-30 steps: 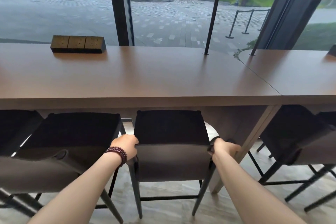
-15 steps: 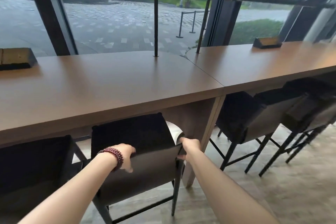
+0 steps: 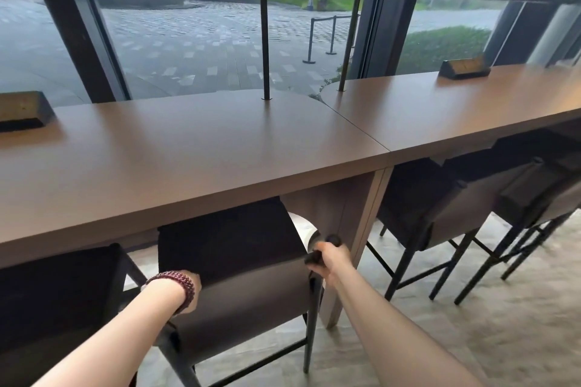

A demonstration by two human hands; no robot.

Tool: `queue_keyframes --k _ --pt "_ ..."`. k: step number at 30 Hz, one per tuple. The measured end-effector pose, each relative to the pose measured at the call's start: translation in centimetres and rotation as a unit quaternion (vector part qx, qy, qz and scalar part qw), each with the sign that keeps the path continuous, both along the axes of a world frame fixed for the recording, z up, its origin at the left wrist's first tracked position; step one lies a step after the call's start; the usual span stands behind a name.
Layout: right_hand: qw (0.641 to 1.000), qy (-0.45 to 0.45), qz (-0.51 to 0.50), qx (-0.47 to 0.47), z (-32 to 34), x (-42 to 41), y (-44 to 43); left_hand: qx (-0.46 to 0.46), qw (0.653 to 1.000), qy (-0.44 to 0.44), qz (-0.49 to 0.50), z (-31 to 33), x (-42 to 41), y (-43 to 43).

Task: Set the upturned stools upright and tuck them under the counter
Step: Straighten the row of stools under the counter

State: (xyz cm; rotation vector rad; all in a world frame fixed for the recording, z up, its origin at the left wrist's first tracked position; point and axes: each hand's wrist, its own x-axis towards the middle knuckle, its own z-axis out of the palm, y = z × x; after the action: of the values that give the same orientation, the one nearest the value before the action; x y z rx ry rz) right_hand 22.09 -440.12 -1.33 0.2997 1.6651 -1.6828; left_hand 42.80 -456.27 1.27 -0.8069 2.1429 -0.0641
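Observation:
A dark stool (image 3: 245, 302) stands upright straight ahead of me, its black seat partly under the brown counter (image 3: 188, 151). My right hand (image 3: 330, 258) grips the top right corner of its low backrest. My left hand (image 3: 192, 291), with a bead bracelet on the wrist, lies against the left side of the backrest's rear face. Its fingers are hidden behind the wrist.
Another stool (image 3: 56, 298) stands close on the left, and two more stools (image 3: 424, 201) (image 3: 534, 195) are tucked under the counter to the right. A counter support panel (image 3: 345, 223) rises just right of my stool. Socket blocks (image 3: 22, 110) (image 3: 463, 67) sit on the counter.
The view has swung right and moved closer. My left hand slid from the backrest's top edge down onto its rear face. My right hand keeps its grip on the corner.

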Motion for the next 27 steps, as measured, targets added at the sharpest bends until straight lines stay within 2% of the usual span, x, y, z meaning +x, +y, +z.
queue_keyframes --k 3,6,10,13,17,23,27 --pt "0.995 0.000 0.084 0.057 1.2 -0.4 1.0 0.029 0.998 0.039 0.029 0.5 -1.1 0.1" --pt "0.981 0.071 0.117 0.136 2.8 -1.7 2.5 0.079 0.987 0.139 0.011 2.7 -4.3 1.9" --pt "0.988 0.116 0.046 0.088 4.4 -5.3 5.2 0.127 0.935 0.330 -0.025 4.7 -11.2 6.4" --pt "0.993 0.113 -0.008 0.027 5.4 -9.1 9.2 0.149 0.894 0.420 -0.041 5.2 -16.6 11.0" --pt "0.994 0.103 -0.036 -0.024 6.1 -15.3 17.0 0.167 0.848 0.499 -0.055 5.1 -23.8 17.8" --pt "0.992 0.117 -0.032 -0.019 6.2 -24.1 29.0 0.201 0.791 0.578 -0.019 4.5 -34.2 27.8" --pt "0.993 0.111 -0.038 -0.014 5.7 -30.1 34.4 0.205 0.779 0.592 0.015 4.3 -40.0 31.7"
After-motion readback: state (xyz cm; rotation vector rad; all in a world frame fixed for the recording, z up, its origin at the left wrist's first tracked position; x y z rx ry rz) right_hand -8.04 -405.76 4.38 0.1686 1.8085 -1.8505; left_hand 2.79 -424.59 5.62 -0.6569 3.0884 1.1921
